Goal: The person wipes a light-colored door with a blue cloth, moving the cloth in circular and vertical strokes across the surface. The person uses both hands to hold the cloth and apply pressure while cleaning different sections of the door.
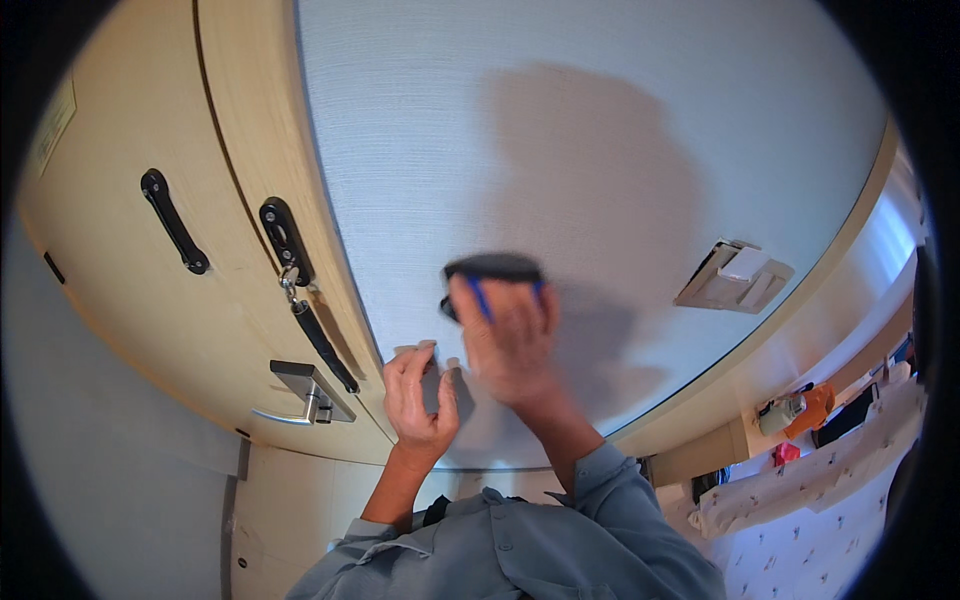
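Note:
My right hand (510,337) grips a blurred black and blue hand tool (495,268), possibly a brush or sanding block, against the light blue textured wall panel (405,150). Its exact kind cannot be told. Lower and to the left, my left hand (421,397) has its fingers apart and holds nothing; its fingertips are at or close to the panel, near the wooden door frame. Shadows of my head and arms fall across the panel.
At left, a pale wooden door has a black pull handle (175,221), a black latch plate (285,240) with a hanging strap (324,343), and a metal lever handle (311,394). A switch plate (735,277) is on the panel at right. Beyond it, a shelf holds an orange item (811,410).

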### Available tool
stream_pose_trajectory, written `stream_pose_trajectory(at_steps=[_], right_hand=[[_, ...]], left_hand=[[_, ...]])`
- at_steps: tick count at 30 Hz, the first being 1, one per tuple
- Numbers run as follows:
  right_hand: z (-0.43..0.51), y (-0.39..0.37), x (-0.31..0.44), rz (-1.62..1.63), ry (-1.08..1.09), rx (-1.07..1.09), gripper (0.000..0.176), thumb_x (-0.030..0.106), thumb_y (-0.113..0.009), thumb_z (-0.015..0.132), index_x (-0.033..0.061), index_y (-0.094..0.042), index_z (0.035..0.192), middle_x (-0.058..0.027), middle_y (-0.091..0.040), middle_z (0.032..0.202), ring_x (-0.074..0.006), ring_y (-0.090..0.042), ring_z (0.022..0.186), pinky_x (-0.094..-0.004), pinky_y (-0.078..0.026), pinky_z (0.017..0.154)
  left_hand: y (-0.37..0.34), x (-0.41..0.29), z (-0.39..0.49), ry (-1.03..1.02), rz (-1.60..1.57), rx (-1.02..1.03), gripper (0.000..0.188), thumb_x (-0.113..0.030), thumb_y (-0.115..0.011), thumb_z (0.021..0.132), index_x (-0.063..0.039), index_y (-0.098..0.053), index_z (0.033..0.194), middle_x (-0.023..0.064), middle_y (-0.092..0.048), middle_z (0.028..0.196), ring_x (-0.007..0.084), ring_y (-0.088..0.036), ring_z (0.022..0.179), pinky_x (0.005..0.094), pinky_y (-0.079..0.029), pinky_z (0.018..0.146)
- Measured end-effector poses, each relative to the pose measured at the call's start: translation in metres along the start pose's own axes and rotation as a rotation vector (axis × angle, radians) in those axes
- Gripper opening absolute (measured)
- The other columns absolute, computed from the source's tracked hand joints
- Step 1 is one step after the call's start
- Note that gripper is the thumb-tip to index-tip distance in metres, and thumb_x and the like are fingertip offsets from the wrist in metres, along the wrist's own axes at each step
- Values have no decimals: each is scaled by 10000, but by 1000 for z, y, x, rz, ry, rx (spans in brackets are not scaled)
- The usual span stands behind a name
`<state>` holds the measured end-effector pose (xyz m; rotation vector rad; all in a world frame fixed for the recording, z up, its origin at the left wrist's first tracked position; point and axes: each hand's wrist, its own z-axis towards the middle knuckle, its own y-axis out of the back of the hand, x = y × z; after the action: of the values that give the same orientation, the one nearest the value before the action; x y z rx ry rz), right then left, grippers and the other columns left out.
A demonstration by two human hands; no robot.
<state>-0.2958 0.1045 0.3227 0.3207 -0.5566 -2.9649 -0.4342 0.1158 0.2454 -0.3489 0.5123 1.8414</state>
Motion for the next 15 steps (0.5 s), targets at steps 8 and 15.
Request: stream_pose_trajectory(at_steps=[8,15], right_hand=[[3,-17,26,81,187,-23,390,223,-615,901,140,-725,1266,-13,-618,1376,-156,-510,1311,-405,-309,1145],[42,-25,35,2,234,-53,447,216,-558,930,123,-654,1356,-27,-585,1411,-184,-484,1342,-430,-285,1168]], left_hand=[[14,4,-8,-54,3,-133,411,46,-685,820,56,-562,1212,248,-617,1093,395,-608,972,435,-515,859],[17,4,-7,-137,22,-194,406,19,-689,841,41,-545,1220,234,-612,1120,363,-601,977,424,-504,875]])
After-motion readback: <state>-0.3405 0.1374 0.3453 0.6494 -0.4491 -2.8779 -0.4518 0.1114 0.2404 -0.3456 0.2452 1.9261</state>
